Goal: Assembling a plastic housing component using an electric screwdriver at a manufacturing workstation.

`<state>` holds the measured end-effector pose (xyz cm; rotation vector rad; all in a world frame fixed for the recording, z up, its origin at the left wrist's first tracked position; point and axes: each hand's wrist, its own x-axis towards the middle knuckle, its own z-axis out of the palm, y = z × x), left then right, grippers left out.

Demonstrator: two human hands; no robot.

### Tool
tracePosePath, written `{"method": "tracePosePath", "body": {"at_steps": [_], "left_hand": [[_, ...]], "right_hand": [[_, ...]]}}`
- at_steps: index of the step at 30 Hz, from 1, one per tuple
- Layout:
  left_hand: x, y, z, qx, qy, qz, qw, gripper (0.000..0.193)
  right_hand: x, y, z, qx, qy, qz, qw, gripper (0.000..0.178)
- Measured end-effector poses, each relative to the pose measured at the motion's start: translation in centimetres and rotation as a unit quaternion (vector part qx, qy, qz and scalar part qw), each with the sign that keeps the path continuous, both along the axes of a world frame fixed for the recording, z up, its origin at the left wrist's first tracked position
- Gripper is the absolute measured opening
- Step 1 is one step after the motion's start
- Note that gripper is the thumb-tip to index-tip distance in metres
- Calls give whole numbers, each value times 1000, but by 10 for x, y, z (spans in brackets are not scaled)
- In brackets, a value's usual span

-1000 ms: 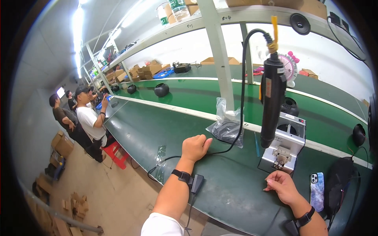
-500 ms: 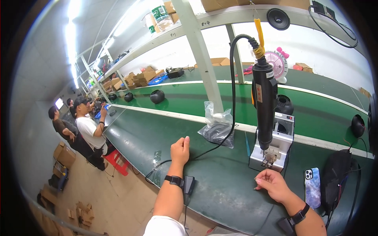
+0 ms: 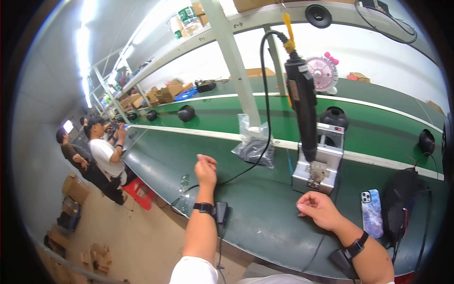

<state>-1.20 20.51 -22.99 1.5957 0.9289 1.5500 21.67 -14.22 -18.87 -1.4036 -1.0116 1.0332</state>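
Note:
My left hand [image 3: 206, 170] is raised over the dark green bench, its fingers curled in; whatever its palm holds, if anything, is hidden. My right hand [image 3: 319, 210] is just in front of a silver, box-shaped machine [image 3: 334, 156]. Its thumb and index finger are pinched together, and anything between them is too small to make out. A black electric screwdriver [image 3: 301, 109] hangs by a yellow strap above the machine, its tip pointing down near the metal bracket [image 3: 318, 174] at the machine's front. Neither hand touches the screwdriver.
Right of my right hand lie a blue-patterned phone [image 3: 372, 215] and a black pouch [image 3: 399, 203] with wires. A clear plastic bag [image 3: 254, 151] of dark parts sits by the post. Round black housings [image 3: 186, 113] rest on the green belt [image 3: 217, 113]. People stand at the far left.
The whole view has shifted slightly, so the bench things appear further left and higher. My left fingers have changed their curl a little. My right hand keeps its pinch near the machine.

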Motion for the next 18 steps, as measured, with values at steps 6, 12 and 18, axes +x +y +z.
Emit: {"method": "tracePosePath", "body": {"at_steps": [6,12,18], "left_hand": [[-42,12,24,-66,-6,-45,997,80],[-61,0,25,-84,66,-60,993,76],[-56,-10,46,1,68,-30,997,38]], "right_hand": [[-17,31,-8,32,65,37,997,19],[-26,33,-17,16,74,56,996,21],[-36,26,-15,23,78,57,995,20]]}}
